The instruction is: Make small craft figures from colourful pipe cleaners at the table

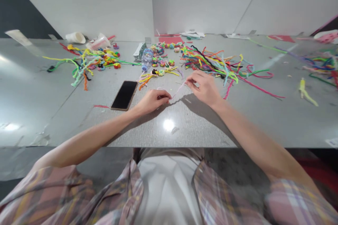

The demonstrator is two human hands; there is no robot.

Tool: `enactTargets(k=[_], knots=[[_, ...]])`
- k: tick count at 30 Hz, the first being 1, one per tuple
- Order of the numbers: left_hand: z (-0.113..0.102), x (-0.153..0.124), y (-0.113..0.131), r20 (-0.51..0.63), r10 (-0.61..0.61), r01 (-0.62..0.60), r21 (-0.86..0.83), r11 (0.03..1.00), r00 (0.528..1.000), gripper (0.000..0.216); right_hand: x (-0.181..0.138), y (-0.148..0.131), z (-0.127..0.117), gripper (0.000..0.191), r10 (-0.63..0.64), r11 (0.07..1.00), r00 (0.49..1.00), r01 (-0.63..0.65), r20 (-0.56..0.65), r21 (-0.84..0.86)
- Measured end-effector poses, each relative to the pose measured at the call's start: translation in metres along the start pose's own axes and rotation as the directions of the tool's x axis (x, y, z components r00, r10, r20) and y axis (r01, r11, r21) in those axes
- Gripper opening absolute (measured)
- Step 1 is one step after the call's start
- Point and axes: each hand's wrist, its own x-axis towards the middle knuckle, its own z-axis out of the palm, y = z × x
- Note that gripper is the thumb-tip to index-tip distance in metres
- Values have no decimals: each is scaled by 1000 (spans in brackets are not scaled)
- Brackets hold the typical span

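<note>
A thin pale lilac pipe cleaner (pixel 179 89) runs at a slant between my two hands, just above the grey table (pixel 148 130). My left hand (pixel 155 101) pinches its lower end between thumb and fingers. Higher and to the right, my right hand (pixel 202 86) grips the other end with its fingertips. Beyond my hands lies a small group of twisted pipe cleaners (pixel 158 73) in yellow, orange and black. A large heap of loose coloured pipe cleaners (pixel 211 61) lies behind my right hand.
A dark-screened phone (pixel 124 95) lies left of my left hand. Behind it is a clear plastic bottle (pixel 147 59). Tangled pipe cleaners (pixel 92 59) and a tipped white cup (pixel 75 37) are at the back left. A yellow piece (pixel 306 92) lies far right.
</note>
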Motion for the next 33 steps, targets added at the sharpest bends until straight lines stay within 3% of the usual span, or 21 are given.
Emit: enactTargets(k=[6, 12, 15, 18, 21, 23, 26, 31, 33], knots=[[3, 0, -2, 38, -22, 23, -33, 999, 999, 26, 0, 1, 2, 14, -2, 999, 1000, 2, 8, 45], [4, -1, 1, 5, 142, -142, 62, 988, 990, 27, -2, 2, 3, 13, 51, 997, 999, -52, 16, 60], [4, -4, 5, 76, 218, -225, 105, 969, 973, 26, -1, -5, 2, 13, 41, 995, 999, -43, 21, 91], [5, -7, 12, 201, 313, -343, 138, 929, 928, 30, 1, -17, 3, 13, -46, 994, 998, 41, 48, 101], [5, -9, 16, 310, 362, -424, 162, 891, 879, 36, 3, -28, 6, 16, -134, 986, 980, 117, 146, 120], [5, -10, 17, 328, 365, -437, 180, 882, 872, 37, 2, -30, 11, 19, -164, 983, 963, 141, 212, 122], [5, -9, 16, 272, 343, -399, 187, 898, 899, 36, -2, -29, 17, 24, -180, 981, 950, 155, 254, 116], [6, -9, 11, -6, 199, -197, 126, 972, 980, 23, -5, -28, 21, 24, -205, 974, 943, 171, 261, 149], [7, -9, 10, -56, 178, -175, 52, 983, 982, 34, -5, -30, 21, 23, -206, 970, 944, 163, 256, 178]])
